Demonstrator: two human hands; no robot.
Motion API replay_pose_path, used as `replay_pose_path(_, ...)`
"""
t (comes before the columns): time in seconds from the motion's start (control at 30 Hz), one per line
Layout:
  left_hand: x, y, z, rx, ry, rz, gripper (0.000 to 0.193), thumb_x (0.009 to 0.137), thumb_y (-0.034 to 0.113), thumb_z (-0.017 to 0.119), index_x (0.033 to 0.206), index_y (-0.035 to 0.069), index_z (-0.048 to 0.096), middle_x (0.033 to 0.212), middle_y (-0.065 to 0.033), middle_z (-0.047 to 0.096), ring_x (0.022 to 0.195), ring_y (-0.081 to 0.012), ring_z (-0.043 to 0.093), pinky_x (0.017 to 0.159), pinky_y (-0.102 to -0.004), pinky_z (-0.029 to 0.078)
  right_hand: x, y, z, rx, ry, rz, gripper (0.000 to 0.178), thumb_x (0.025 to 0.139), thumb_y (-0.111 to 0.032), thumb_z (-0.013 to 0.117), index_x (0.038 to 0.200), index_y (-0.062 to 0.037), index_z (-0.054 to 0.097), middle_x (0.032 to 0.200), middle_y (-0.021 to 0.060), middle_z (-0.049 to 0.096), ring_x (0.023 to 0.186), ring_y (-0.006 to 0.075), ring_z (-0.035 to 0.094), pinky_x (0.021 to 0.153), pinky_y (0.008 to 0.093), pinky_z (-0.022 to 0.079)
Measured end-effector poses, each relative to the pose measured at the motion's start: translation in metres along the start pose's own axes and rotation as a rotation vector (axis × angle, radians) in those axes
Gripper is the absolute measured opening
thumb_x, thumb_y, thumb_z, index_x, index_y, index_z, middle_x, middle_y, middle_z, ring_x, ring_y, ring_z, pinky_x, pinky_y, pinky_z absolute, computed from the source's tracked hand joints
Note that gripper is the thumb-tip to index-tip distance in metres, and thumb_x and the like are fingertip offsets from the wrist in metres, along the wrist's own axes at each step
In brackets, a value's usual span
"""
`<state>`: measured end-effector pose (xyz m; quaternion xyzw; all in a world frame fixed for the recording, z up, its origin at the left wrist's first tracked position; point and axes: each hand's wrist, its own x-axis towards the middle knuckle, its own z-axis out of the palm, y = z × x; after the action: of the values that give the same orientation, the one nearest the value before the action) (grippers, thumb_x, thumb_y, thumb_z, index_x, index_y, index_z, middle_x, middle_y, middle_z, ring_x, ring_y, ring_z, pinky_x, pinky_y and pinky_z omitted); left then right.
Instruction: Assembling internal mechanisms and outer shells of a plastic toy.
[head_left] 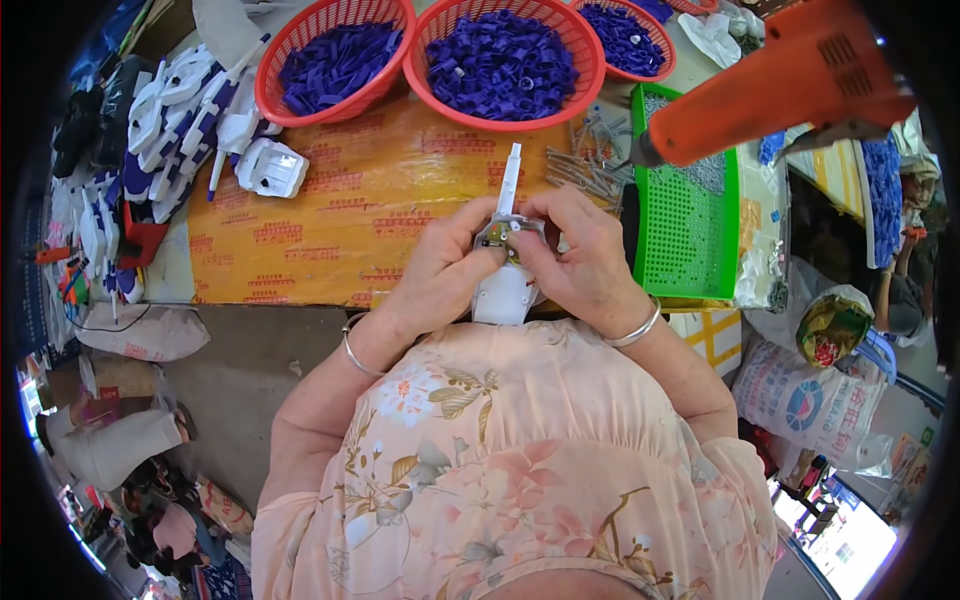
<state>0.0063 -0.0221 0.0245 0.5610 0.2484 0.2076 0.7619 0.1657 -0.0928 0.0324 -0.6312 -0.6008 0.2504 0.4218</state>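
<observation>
Close to my body, at the table's front edge, I hold a white plastic housing with a long narrow stem pointing away from me. Small metal and yellowish parts sit in its open middle, partly covered by my fingertips. My left hand grips the housing from the left, thumb pressed on the inner parts. From the other side my right hand is closed on it too, its thumb reaching into the middle. What the fingertips pinch inside is too small to make out.
Red baskets of purple plastic pieces stand at the back. White and purple assembled units pile up at left. On the right are a green tray of small metal parts, loose screws and an orange power screwdriver hanging above.
</observation>
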Motion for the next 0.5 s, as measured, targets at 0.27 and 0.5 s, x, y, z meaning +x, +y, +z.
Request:
replay_pose_path(0.27,-0.003,0.0,0.007,-0.095,0.066,-0.053,0.032,0.081,-0.001,0.048,0.113,-0.001,0.055,0.099,-0.0043,0.061,0.089,-0.0081,0.056,0.076,-0.0227,0.045,-0.007,0.0,0.007,0.028,0.086,-0.005,0.018,0.072,-0.006,0.066,0.088,-0.0011,0.058,0.076,0.0126,0.057,0.066,0.0282,0.058,0.057,0.0342,0.046)
replay_pose_path(0.5,-0.004,-0.009,0.007,-0.004,0.206,0.02,0.018,0.086,0.003,0.05,0.102,-0.001,0.057,0.088,-0.0002,0.06,0.077,-0.0045,0.054,0.068,-0.0204,0.045,-0.005,-0.012,-0.006,0.233,-0.085,0.114,0.02,0.075,0.0,0.063,0.095,0.0008,0.06,0.076,0.0102,0.054,0.06,0.0185,0.053,0.054,0.0286,0.042)
